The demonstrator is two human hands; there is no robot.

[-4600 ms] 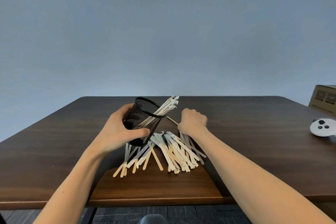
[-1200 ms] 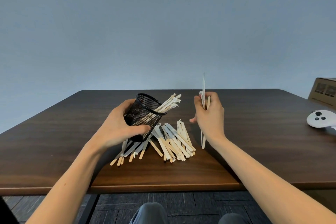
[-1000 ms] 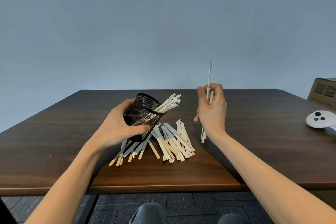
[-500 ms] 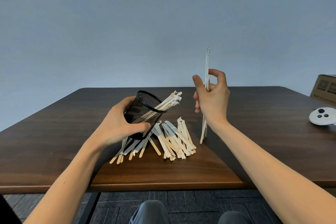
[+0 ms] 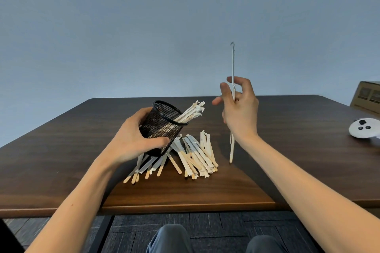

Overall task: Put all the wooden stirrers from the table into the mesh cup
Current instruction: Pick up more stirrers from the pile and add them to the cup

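My left hand (image 5: 133,139) grips a black mesh cup (image 5: 162,127), tilted to the right above the dark wooden table (image 5: 61,150). Several paper-wrapped stirrers (image 5: 190,112) stick out of its mouth. A fan of loose wooden stirrers (image 5: 193,156), some wrapped, lies on the table under and right of the cup. My right hand (image 5: 240,111) is raised to the right of the cup and pinches a few stirrers (image 5: 232,63) upright. Their lower ends hang just above the table.
A white game controller (image 5: 364,128) lies at the table's right edge, with a cardboard box (image 5: 368,96) behind it. A plain blue-grey wall stands behind the table. My knees show below the table's front edge.
My right hand picked a few stirrers from the pile, lifted them upright and has kept rising. My left hand has kept the cup tilted in the same place.
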